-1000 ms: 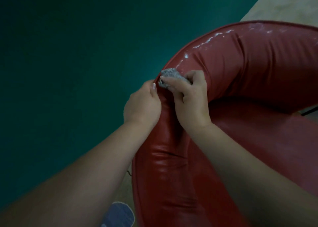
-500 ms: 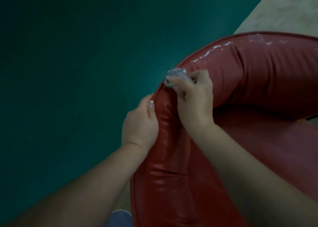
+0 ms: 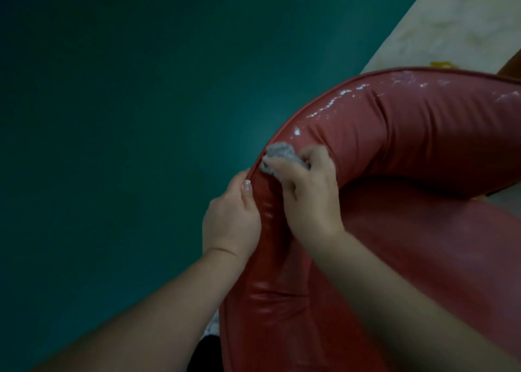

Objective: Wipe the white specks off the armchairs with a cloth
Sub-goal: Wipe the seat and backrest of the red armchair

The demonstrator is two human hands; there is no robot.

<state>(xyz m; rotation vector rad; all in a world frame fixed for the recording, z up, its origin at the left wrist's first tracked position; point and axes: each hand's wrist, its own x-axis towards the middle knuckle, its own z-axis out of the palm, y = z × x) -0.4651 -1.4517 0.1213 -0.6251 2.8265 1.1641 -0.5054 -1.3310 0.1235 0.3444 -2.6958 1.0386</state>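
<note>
Pinching balled grey cloth (image 3: 277, 153) in right hand (image 3: 307, 194), left hand (image 3: 232, 219) clamped on red armchair (image 3: 423, 134) rim. Could smear white specks (image 3: 332, 103) farther right (dry crust).

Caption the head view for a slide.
Right hand presses a grey cloth onto the red armchair rim; left hand braces it.

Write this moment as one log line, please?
right hand: pressing grey cloth on red armchair rim | left hand: bracing rim | white specks: remain ahead
</note>
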